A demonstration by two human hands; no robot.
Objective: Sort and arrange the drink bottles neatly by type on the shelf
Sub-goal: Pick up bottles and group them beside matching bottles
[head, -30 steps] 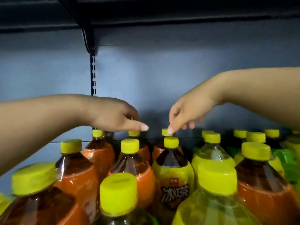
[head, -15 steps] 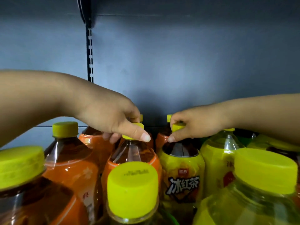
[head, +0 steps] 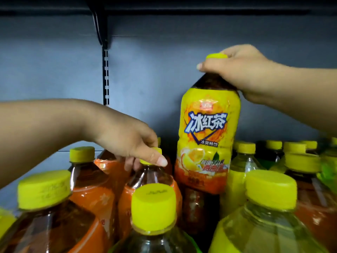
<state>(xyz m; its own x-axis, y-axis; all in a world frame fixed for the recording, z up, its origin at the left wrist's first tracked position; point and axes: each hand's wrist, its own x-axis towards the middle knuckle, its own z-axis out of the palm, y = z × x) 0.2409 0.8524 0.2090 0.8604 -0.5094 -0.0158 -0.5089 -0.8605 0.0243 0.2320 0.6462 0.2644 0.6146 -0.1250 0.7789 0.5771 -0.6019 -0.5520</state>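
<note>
1. The right hand (head: 244, 75) is clamped round the neck of a yellow-label iced tea bottle (head: 207, 136), fingers curled under its yellow cap (head: 216, 56). The bottle hangs upright, its cap well above the other caps, its base down between neighbouring bottles towards the back of the shelf.
2. The left hand (head: 127, 141) pinches the cap of an orange-label bottle (head: 151, 181) just left of the raised one, thumb lying across the cap's front.
3. More orange-label bottles (head: 91, 194) crowd the left side, touching one another.
4. Pale yellow bottles (head: 237, 176) stand close on the right of the raised bottle, with green-label bottles (head: 328, 170) at the shelf's far right end.
5. Along the front edge, three big yellow-capped bottles (head: 153, 207) block the view of the lower rows.
6. Behind everything are the grey back panel (head: 54, 70) and a slotted upright (head: 105, 77).
</note>
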